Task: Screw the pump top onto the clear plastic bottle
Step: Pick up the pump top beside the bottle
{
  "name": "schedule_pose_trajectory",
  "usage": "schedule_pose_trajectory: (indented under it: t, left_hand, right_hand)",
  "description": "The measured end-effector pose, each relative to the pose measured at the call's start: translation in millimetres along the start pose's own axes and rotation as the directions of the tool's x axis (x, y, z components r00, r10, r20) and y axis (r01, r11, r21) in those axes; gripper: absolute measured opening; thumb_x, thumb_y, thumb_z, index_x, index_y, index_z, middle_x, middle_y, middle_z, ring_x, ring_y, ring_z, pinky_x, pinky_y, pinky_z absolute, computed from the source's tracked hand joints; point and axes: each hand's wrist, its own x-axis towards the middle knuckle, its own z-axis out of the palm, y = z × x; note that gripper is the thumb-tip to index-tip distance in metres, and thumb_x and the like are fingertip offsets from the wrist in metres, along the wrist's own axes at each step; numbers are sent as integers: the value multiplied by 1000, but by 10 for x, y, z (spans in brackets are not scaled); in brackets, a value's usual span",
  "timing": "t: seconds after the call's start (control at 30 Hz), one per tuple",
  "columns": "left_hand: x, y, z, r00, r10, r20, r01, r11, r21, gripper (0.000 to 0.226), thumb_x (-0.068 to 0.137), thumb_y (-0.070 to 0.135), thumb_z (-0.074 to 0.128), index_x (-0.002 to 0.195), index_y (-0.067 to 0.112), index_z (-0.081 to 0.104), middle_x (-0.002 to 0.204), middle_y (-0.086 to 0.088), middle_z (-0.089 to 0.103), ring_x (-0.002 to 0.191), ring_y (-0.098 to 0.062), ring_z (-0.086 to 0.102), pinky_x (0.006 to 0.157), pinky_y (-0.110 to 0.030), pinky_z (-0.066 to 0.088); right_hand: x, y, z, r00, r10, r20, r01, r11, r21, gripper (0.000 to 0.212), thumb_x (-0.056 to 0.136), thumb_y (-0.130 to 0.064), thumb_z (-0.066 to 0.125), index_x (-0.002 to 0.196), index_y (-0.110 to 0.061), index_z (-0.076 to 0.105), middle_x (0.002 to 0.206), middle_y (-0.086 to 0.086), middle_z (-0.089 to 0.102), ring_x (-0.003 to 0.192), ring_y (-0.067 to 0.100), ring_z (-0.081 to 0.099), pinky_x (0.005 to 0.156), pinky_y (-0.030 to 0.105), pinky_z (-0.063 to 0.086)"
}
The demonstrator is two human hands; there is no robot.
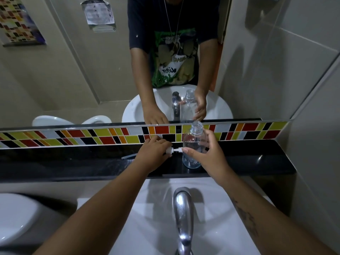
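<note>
Here, centre frame: left hand (153, 150) closed on the pump top (172, 151), lying on the black tabletop (248, 159). Right hand (206, 153) wraps the upright clear plastic bottle (193, 137). Advice: thread tube first, seat collar squarely.

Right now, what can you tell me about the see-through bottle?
The clear plastic bottle stands upright on the black ledge behind the sink, in front of the colourful tile strip. It looks empty, with rounded shoulders and a ribbed, threaded neck that is open, with no cap on. The right hand wraps around its right side, thumb across the front. The mirror above shows its reflection.
</note>
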Motion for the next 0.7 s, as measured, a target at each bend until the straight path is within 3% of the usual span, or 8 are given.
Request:
schedule_pose_trajectory:
  t: [0.13, 0.3, 0.37, 0.43, 0.5, 0.57, 0.7]
  left_hand:
    - [-38, -63, -101, 998, 8, -64, -12, 999, -51, 46, 95, 36, 64, 137, 18, 59, 136, -2, 64, 125, -24, 50, 100, -37, 41]
    - [-171, -191, -517, 987, -111, -115, 69, 946, -318, 35, 91, 32, 72, 123, 17, 66, 117, -6, 68, 110, -24, 56, 88, -36, 49]
    - [-201, -237, -769, 974, -166, -156, 82, 895, -438, 28, 92, 31, 72, 117, 18, 68, 108, -1, 68, 101, -19, 58, 83, -29, 50]
    - [-224, -240, -1067, 945, -253, -206, 95, 818, -568, 25, 90, 28, 76, 112, 20, 68, 102, 3, 66, 92, -14, 60, 75, -15, 48]
    - [-241, -233, -1357, 918, -341, -202, 98, 690, -717, 23, 88, 29, 77, 107, 22, 66, 99, 4, 69, 87, -15, 65, 72, -21, 51]
    - [-268, -207, -1621, 906, -380, -187, 29, 495, -869, 21, 84, 30, 77, 102, 23, 67, 94, 3, 75, 84, -14, 70, 77, -32, 55]
    - [-293, -127, -1946, 879, -402, -258, -157, 267, -951, 17, 88, 25, 69, 102, 18, 65, 89, 7, 77, 79, -3, 68, 73, -23, 54]
  right_hand:
    - [-31, -17, -4, 1000, 18, -3, -18, 1000, 19, 78, 70, -22, 84, 136, -27, 41, 121, -14, 54, 104, -7, 51, 75, 10, 45]
    - [-54, -35, -3, 999, 49, 10, -49, 996, 68, 77, 71, -21, 84, 135, -28, 42, 122, -12, 55, 103, -5, 52, 78, 14, 44]
    - [-58, -49, -1, 998, 54, 17, -55, 996, 69, 75, 72, -22, 83, 134, -30, 42, 121, -14, 55, 103, -5, 51, 80, 16, 45]
    - [-65, -68, 2, 998, 59, 25, -60, 996, 67, 74, 72, -23, 83, 133, -32, 42, 117, -18, 54, 103, -5, 51, 80, 18, 46]
    - [-72, -77, 2, 997, 65, 34, -67, 995, 74, 73, 71, -24, 84, 131, -34, 42, 116, -18, 54, 106, 0, 53, 85, 23, 49]
    - [-77, -66, -2, 997, 75, 34, -78, 994, 75, 76, 70, -26, 84, 132, -34, 42, 122, -12, 55, 113, 10, 54, 94, 35, 51]
    - [-82, -62, -4, 997, 76, 31, -78, 994, 79, 76, 68, -29, 86, 129, -38, 42, 119, -16, 55, 115, 13, 54, 97, 40, 51]
